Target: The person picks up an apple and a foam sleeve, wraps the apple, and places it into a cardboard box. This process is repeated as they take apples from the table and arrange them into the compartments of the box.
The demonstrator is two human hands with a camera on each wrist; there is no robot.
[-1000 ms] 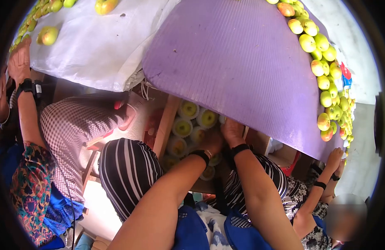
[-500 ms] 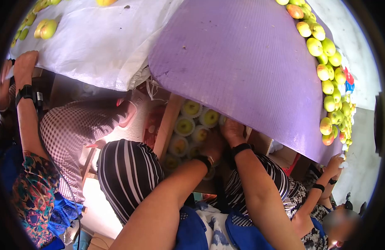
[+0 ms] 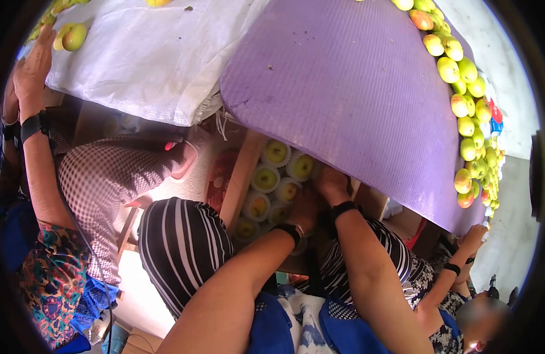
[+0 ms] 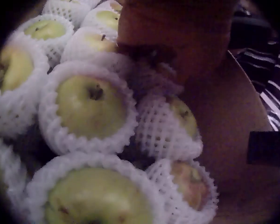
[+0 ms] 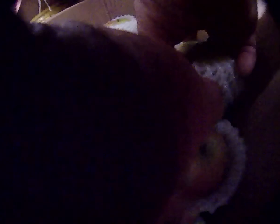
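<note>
Wrapped apples [image 3: 265, 177] in white foam nets fill a box [image 3: 240, 177] below the purple sheet; the left wrist view shows several netted apples [image 4: 91, 107] close up. My left hand [image 3: 303, 211] is low over the apples at the box's right side, its fingers hidden in shadow. Just beyond it, my right hand [image 3: 331, 183] reaches down by the sheet's edge, fingers also hidden. Dark skin covers much of the right wrist view, with a netted apple [image 5: 212, 158] beside it and another net [image 5: 217, 74] under a hand at the top. Whose fingers those are is unclear.
A purple ribbed sheet [image 3: 343, 88] overhangs the box, with loose apples [image 3: 448, 69] along its far right. White sheeting [image 3: 148, 65] lies at the left. People work on both sides, one arm [image 3: 41, 171] at the left, another [image 3: 455, 265] at the right. Striped knees flank the box.
The view has shifted slightly, so the box and sheets appear further right. My hands stay low at the box. The left neighbour's hand has moved up toward the apples on the white sheeting.
</note>
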